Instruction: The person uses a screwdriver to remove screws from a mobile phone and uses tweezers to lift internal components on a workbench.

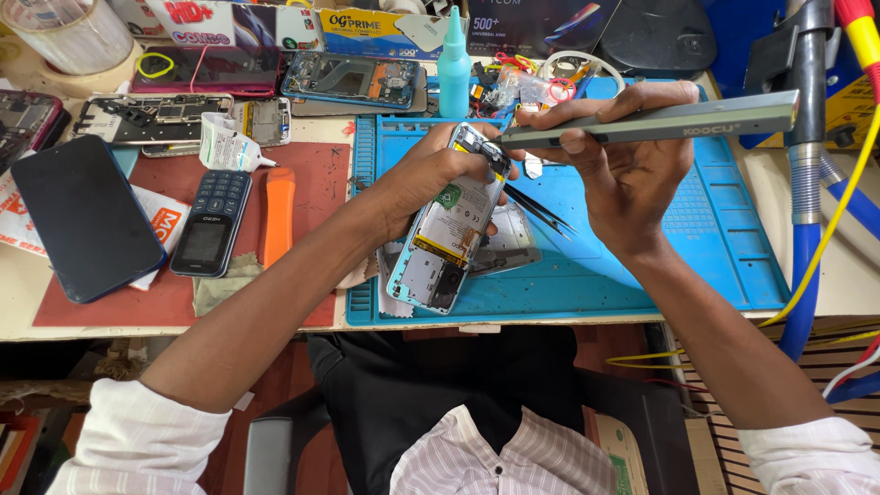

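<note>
My left hand (423, 176) grips an opened smartphone (447, 231) with its back cover off, tilted over the blue work mat (642, 266); its battery and circuit board face up. My right hand (623, 160) holds a long grey electric screwdriver (669, 124) level, its tip end pointing left at the phone's top edge. Black tweezers (541, 211) are also pinched in the right hand, pointing down-left behind the phone.
On the red mat (312, 183) at left lie a black smartphone (87, 215), a keypad phone (211, 223), an orange pry tool (278, 213) and a glue tube (229, 147). Opened phones (353, 78) and a teal bottle (453, 64) stand at the back. Hoses and cables (811, 202) hang at right.
</note>
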